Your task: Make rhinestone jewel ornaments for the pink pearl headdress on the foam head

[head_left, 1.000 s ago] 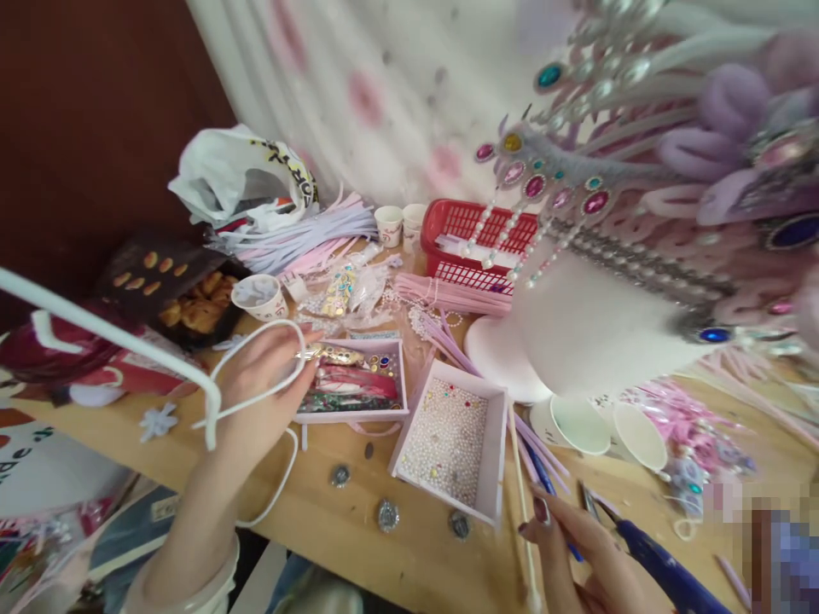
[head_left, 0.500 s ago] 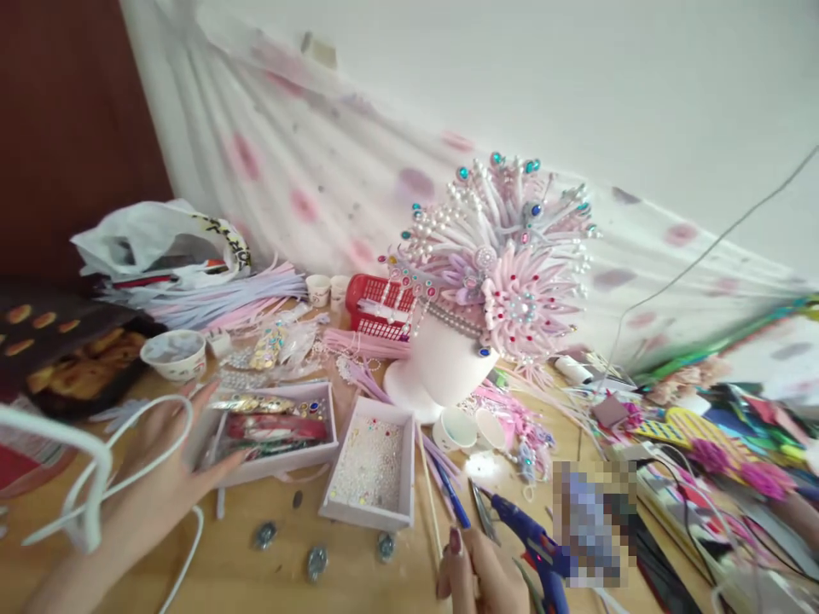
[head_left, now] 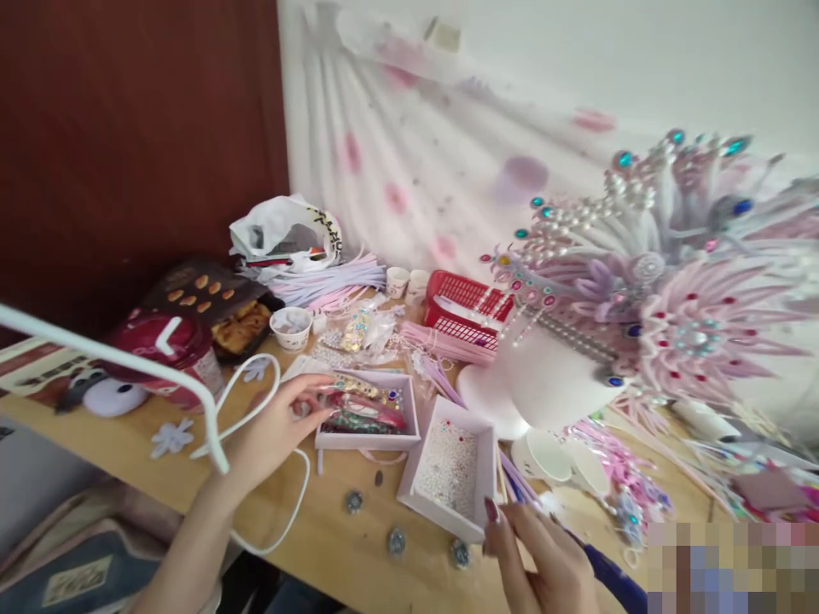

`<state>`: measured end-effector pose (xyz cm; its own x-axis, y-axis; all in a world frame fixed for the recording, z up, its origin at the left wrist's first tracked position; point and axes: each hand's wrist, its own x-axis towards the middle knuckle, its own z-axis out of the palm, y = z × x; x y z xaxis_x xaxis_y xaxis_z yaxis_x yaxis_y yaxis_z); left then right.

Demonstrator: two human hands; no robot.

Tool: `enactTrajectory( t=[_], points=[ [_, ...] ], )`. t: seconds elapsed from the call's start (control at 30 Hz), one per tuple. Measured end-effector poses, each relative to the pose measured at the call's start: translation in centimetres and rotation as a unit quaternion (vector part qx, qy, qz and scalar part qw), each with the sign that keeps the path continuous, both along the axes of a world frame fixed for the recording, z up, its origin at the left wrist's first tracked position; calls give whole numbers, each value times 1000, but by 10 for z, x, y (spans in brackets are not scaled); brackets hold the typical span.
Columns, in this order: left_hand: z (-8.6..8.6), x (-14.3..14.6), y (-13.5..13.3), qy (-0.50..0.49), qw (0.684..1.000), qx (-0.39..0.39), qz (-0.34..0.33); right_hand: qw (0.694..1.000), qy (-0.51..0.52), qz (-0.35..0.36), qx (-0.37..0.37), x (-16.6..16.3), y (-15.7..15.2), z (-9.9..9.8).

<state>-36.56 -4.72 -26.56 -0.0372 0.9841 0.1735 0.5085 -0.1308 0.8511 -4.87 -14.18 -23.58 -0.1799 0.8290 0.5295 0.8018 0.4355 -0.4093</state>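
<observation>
My left hand [head_left: 291, 414] reaches over the left edge of a white box [head_left: 368, 442], thumb and forefinger apart. Its fingertips are at the small plastic packets [head_left: 368, 409] of gems and red and green pieces inside; I see nothing gripped. My right hand [head_left: 543, 558] is curled at the bottom right, with thumb and fingers close together. What it holds, if anything, is hidden. Beside it is a blue glue gun [head_left: 614, 580], partly out of view. A second white box [head_left: 409, 490], with small clear beads, stands between the hands. Several dark grey gems [head_left: 396, 541] lie in front.
A pink and white headdress [head_left: 646, 281] with pearls and gems sits on a white head stand [head_left: 543, 375]. Behind are a red basket [head_left: 441, 298] and paper cups [head_left: 397, 281]. A white cord [head_left: 300, 503] loops around my left forearm. A red-lidded cup [head_left: 159, 341] stands left.
The view has swung left, so the headdress now sits farther right. My left hand has moved from beside the box to its contents, its spread fingers drawing closer together.
</observation>
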Motion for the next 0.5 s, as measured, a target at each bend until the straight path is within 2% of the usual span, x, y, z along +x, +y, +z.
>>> enactTrajectory(
  t=[0.13, 0.27, 0.37, 0.5],
  points=[
    [16, 7, 14, 22, 999, 33, -23, 996, -58, 53, -46, -22, 33, 22],
    [28, 13, 27, 39, 997, 41, -49, 988, -100, 81, -83, -40, 59, 33],
    [30, 13, 33, 49, 996, 53, -56, 980, -111, 99, -130, -53, 79, 35],
    [25, 6, 35, 39, 994, 65, -80, 972, -110, 113, -176, -68, 110, 28]
  ],
)
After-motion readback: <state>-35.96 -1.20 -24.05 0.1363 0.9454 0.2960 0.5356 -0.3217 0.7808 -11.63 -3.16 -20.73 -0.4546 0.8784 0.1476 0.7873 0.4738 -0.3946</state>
